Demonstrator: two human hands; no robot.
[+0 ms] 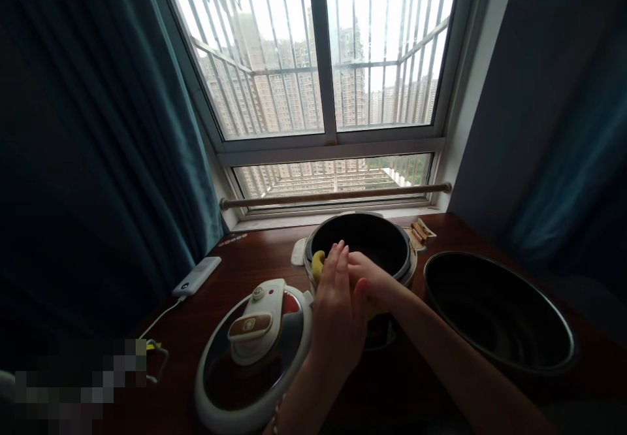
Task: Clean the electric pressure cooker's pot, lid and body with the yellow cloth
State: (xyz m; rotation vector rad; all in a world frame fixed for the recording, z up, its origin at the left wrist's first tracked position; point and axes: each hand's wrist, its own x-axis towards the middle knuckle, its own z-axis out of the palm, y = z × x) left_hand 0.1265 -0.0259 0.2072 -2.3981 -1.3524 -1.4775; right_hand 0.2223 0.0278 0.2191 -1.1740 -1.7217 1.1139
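Observation:
Both hands meet in front of the pressure cooker body [414,272], at its near rim. My left hand [337,298] has its fingers pressed together and pointing up, with a yellow cloth [318,265] showing beside them. Behind it, my right hand [369,278] is closed against the same spot, its fingers mostly hidden; what it grips cannot be made out. The cooker's lid [255,350], white-rimmed with a brown and white handle, lies to the left. A dark inner pot [499,311] stands to the right.
A white power bank [196,276] with a cable lies at the left on the brown wooden table [235,258]. Small brown items [421,231] sit behind the cooker at the right. Beyond are a barred window, a horizontal rod [337,196] and blue curtains [161,128].

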